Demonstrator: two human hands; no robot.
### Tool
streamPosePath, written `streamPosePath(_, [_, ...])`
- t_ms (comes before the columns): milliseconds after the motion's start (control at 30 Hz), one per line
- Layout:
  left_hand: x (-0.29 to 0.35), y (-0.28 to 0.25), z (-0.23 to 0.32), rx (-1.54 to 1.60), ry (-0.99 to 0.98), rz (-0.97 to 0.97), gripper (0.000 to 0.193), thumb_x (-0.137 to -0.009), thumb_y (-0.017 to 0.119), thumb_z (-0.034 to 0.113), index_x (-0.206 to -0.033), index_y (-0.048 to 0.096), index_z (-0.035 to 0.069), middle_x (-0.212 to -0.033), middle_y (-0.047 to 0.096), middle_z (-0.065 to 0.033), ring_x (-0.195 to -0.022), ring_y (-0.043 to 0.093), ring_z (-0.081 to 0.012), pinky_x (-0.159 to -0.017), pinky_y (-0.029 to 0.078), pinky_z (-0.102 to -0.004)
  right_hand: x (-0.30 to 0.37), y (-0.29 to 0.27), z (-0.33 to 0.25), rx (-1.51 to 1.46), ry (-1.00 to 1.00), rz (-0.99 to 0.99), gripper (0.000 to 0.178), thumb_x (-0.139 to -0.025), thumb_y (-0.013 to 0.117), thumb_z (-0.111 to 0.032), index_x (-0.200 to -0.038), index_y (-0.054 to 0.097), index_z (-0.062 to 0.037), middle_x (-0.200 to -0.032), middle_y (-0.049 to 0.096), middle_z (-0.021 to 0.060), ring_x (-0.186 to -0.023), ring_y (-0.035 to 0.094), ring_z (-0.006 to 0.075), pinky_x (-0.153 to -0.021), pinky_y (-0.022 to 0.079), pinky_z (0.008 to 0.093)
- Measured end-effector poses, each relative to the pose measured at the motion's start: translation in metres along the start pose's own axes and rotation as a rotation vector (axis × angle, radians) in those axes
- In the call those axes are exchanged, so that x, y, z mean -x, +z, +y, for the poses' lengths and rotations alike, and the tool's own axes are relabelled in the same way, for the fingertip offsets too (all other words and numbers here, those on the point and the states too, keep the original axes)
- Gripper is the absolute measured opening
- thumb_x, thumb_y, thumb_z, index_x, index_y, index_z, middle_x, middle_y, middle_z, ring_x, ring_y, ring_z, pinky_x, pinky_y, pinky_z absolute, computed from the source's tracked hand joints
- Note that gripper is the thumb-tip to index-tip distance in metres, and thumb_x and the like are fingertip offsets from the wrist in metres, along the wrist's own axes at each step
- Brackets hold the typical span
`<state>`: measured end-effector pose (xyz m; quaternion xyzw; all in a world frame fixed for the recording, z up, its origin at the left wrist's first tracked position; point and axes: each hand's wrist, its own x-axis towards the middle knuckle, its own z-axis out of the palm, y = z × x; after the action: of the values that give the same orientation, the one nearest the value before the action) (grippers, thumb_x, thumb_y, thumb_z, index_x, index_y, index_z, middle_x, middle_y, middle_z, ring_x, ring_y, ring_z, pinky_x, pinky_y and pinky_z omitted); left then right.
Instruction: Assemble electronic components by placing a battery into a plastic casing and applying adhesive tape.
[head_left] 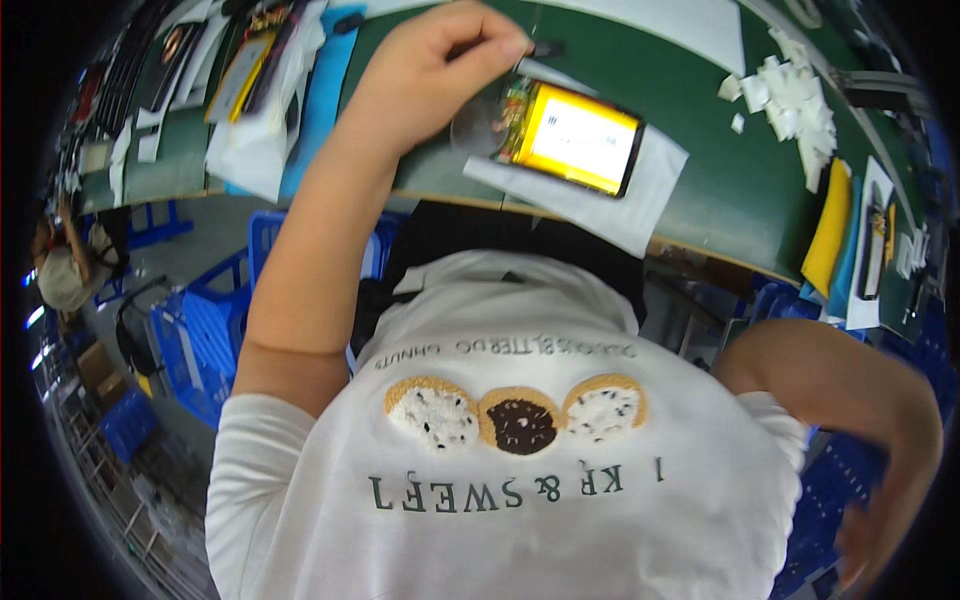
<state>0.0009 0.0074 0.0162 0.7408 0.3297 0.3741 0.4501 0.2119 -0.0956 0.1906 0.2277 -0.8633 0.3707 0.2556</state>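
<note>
My left hand (452, 65) is over the green table at the top, with thumb and fingers pressed together. A small black piece (548, 48) shows at its fingertips; its kind is too small to make out. Just right of the hand lies a phone-like device (630, 165) with a dark frame, its circuit board (515, 120) exposed at the left end. A yellow-edged, bright white face (575, 140) fills the rest. Under the device is a white sheet (650, 205). Far from the table, my right hand (875, 535) hangs low at the right, smeared by motion.
White paper scraps (790, 100) are heaped at the right of the green table (690, 110). Beyond them lie yellow (830, 230) and blue sheets. At left are a blue mat (325, 100) and battery-like parts (240, 80). Blue stools (205, 320) stand below; another person (65, 270) is far left.
</note>
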Motion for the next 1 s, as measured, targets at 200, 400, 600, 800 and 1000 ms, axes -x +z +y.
streamPosePath(200, [-0.006,0.013,0.023,-0.178,0.147,0.083,0.010,-0.086,0.070,0.010,-0.093,0.069,0.003,-0.090,0.063,-0.0050,-0.079,0.060,-0.0159,-0.068,0.048,-0.0269,0.127,0.017,0.019,0.479,1.232,0.870,0.028,-0.082,0.074,-0.011,-0.110,0.072,-0.0100,-0.074,0.052,-0.0011,-0.063,0.046,0.0096,-0.057,0.037,0.0235])
streamPosePath(400, [-0.003,0.013,0.031,-0.491,0.205,0.064,0.011,-0.082,0.071,0.011,-0.091,0.069,0.005,-0.091,0.064,-0.0068,-0.088,0.060,-0.0243,-0.075,0.050,-0.0337,0.122,0.016,0.057,0.692,1.268,0.513,0.018,-0.083,0.070,-0.005,-0.100,0.072,-0.0013,-0.081,0.059,0.0071,-0.071,0.057,0.0182,-0.059,0.044,0.0285])
streamPosePath(600, [-0.001,0.015,0.039,-0.544,0.192,0.071,0.010,-0.080,0.072,0.011,-0.089,0.069,0.006,-0.090,0.064,-0.0056,-0.086,0.059,-0.0247,-0.074,0.049,-0.0352,0.111,0.002,0.055,0.664,1.287,0.303,0.013,-0.083,0.070,-0.007,-0.093,0.073,0.0004,-0.080,0.063,0.0103,-0.071,0.061,0.0224,-0.062,0.049,0.0319])
streamPosePath(800, [0.005,0.015,0.040,-0.551,0.205,0.096,0.008,-0.080,0.071,0.011,-0.087,0.069,0.006,-0.088,0.063,-0.0051,-0.085,0.058,-0.0252,-0.073,0.049,-0.0355,0.102,-0.001,0.061,0.734,1.270,0.172,0.011,-0.082,0.069,-0.009,-0.087,0.072,0.0009,-0.082,0.064,0.0109,-0.074,0.062,0.0267,-0.064,0.051,0.0344])
streamPosePath(1000, [0.008,0.014,0.033,-0.525,0.217,0.100,0.008,-0.080,0.071,0.011,-0.086,0.068,0.006,-0.086,0.062,-0.0050,-0.084,0.058,-0.0251,-0.073,0.049,-0.0358,0.091,0.000,0.063,0.748,1.331,0.083,0.010,-0.082,0.068,-0.009,-0.085,0.072,0.0004,-0.081,0.064,0.0106,-0.073,0.062,0.0275,-0.065,0.051,0.0359])
